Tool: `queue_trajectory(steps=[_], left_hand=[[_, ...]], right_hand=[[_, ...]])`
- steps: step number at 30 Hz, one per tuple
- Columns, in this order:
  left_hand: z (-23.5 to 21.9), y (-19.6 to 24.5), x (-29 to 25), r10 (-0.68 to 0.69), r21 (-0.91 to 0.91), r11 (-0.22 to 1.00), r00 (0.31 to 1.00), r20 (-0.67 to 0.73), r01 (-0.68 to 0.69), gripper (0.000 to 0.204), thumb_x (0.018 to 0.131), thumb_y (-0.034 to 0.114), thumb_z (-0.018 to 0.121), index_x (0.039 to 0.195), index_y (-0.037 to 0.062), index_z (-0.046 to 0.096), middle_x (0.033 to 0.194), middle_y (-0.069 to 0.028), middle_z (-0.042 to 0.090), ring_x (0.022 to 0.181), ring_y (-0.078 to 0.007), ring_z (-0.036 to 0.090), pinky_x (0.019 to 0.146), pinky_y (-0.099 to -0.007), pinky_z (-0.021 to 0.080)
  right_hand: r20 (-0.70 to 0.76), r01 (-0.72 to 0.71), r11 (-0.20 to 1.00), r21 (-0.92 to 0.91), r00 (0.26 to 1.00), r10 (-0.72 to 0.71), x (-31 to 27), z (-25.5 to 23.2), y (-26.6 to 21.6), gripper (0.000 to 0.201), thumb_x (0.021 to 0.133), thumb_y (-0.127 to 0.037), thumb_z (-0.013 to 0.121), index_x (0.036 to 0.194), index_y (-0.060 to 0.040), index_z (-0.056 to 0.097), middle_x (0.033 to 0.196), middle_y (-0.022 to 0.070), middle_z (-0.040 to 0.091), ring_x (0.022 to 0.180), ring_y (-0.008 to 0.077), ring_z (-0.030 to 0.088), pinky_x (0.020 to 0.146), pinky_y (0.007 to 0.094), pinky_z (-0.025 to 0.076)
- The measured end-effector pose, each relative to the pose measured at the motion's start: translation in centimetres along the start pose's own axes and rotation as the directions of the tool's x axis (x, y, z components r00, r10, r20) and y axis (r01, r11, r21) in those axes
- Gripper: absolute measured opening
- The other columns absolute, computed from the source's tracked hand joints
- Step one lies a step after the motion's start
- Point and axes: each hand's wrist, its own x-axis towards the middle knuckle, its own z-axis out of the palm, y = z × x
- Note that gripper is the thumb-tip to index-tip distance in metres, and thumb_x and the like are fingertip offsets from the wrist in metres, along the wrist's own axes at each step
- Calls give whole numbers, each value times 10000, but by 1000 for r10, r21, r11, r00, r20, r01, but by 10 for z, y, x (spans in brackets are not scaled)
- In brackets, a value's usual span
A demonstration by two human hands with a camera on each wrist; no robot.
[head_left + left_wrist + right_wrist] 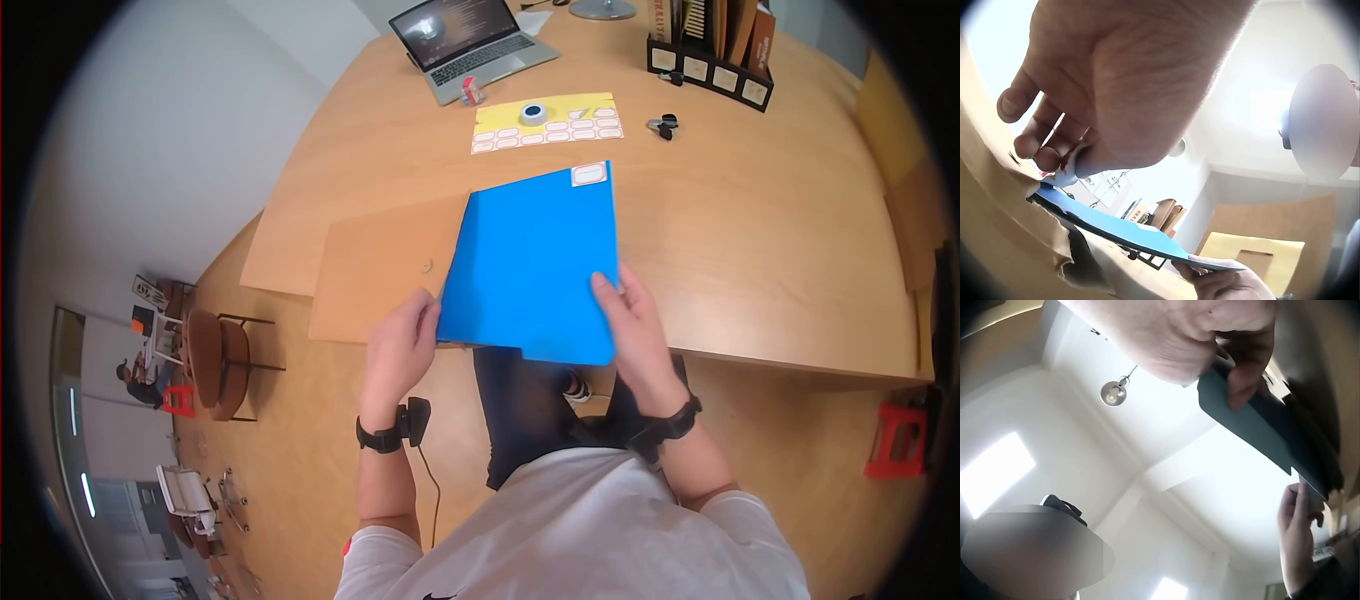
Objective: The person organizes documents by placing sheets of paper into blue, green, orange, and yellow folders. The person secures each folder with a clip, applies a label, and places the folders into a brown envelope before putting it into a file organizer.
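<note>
A brown kraft envelope (385, 265) with a small button fastener lies over the table's front edge. A blue folder (540, 265), a white label (589, 174) at its top corner, overlaps the envelope's open right side, its left edge hidden there. My left hand (402, 340) pinches the envelope at the lower corner of that opening. In the left wrist view the envelope's torn edge (1063, 240) shows beside the folder. With the thumb on top and fingers beneath, my right hand (640, 335) grips the folder's right edge.
Beyond the folder lies a yellow sheet of labels (548, 136) with a round white object (533, 114) on it. A laptop (475, 55), a tape dispenser (472, 92), a black clip (663, 126) and a black file holder (710, 75) stand farther back. A red stool (895, 440) is at right.
</note>
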Motion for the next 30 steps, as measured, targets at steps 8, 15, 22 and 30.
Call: queue_trajectory(steps=[8,15,22,30], left_hand=[[-7,1,-1,-118,-79,990,993,3,118,153,1011,152,563,930,24,583,746,-186,604,710,-376,609,623,-419,463],[0,-7,-2,15,-44,999,1000,-24,-16,162,1035,119,554,921,4,566,711,-120,576,645,-209,598,559,-330,433],[-3,0,-1,3,-34,999,1000,-20,-4,160,1024,140,551,919,21,577,750,-170,612,706,-340,619,606,-409,462],[-6,-2,0,-61,-64,996,998,4,61,153,1016,149,550,925,30,583,758,-185,633,730,-391,634,625,-440,477]], right_hand=[[414,-188,972,-142,880,231,-3,25,-4,533,1027,-207,625,1476,-16,410,1276,81,629,1044,120,630,851,291,550],[277,-138,944,-299,935,224,20,41,21,482,1019,-149,608,1446,-42,411,1140,79,656,861,115,654,631,261,561],[183,16,955,-296,982,41,25,76,64,437,1013,-116,598,1411,-53,428,1076,80,658,823,135,646,629,286,554],[282,-149,977,-152,941,187,18,78,46,616,893,9,700,1433,-23,405,1125,100,651,956,159,663,756,298,554]])
